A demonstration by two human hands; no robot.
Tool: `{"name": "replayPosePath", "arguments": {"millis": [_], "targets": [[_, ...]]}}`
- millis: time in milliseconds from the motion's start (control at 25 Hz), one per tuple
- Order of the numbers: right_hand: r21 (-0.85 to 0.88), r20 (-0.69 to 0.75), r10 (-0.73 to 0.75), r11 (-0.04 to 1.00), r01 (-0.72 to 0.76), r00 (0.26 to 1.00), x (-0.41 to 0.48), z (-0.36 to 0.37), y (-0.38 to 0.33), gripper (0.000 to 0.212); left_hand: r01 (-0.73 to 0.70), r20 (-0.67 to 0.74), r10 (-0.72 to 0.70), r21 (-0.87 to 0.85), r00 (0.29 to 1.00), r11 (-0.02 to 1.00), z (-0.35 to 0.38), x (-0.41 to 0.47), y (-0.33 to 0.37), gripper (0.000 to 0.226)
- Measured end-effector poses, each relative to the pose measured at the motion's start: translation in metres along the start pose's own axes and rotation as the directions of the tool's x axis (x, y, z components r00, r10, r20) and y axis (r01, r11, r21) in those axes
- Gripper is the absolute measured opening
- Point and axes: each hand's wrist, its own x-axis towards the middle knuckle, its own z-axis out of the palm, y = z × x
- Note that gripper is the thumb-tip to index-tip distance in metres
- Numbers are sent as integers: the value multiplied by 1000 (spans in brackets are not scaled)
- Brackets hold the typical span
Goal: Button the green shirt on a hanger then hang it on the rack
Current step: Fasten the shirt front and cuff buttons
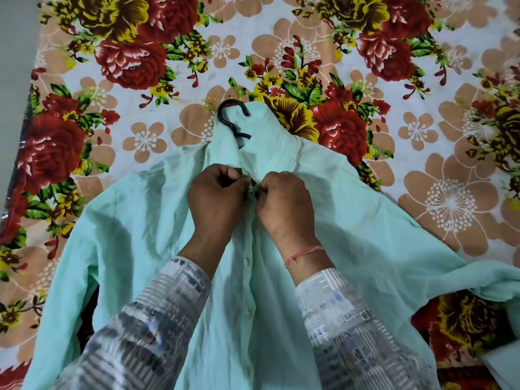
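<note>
A pale green shirt (pixel 135 237) lies front-up on the flowered bed sheet, its sleeves spread to both sides. A black hanger (pixel 229 119) sits inside it, with only the hook showing above the collar. My left hand (pixel 215 198) pinches the left edge of the placket just below the collar. My right hand (pixel 284 201) pinches the right edge opposite, and the fingertips of both hands meet there. White buttons (pixel 247 261) run down the placket below my wrists. The button between my fingers is hidden.
The bed sheet (pixel 422 136) with red, yellow and tan flowers covers the whole surface around the shirt. A grey floor or wall strip (pixel 14 52) shows past the left edge of the bed. No rack is in view.
</note>
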Motion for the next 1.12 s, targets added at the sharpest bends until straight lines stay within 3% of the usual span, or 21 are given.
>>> {"name": "replayPosePath", "arguments": {"millis": [160, 240, 320, 440, 560, 720, 920, 1120], "targets": [[286, -293, 191, 952, -104, 937, 0, -1, -16, 5, 49, 64, -33, -262, 997, 964, -10, -5, -6, 28], [385, -214, 205, 916, -110, 955, 0, 1, -23, 8, 48, 78, -27, -279, 997, 959, -13, -6, -9, 29], [463, -19, 235, 864, -200, 972, 1, 2, -25, 9, 80, 95, -55, -286, 994, 955, -16, -5, -13, 29], [545, 218, 298, 752, -370, 929, 10, 6, -17, 9, 115, 154, -69, -312, 986, 943, -20, 1, -16, 31], [557, 337, 315, 693, -458, 887, 17, 7, -17, 16, 81, 207, -18, -305, 978, 949, -20, 3, -16, 31], [554, 325, 317, 700, -451, 891, 20, 10, -20, 15, 32, 184, 20, -276, 983, 961, -19, 1, -18, 28], [591, 284, 321, 684, -428, 904, 20, 12, -18, 10, 142, 211, -67, -368, 975, 919, -21, 8, -16, 24], [592, 302, 259, 704, -393, 917, 18, 10, -13, 19, 164, 184, -108, -325, 977, 931, -17, 12, -13, 32]]}}
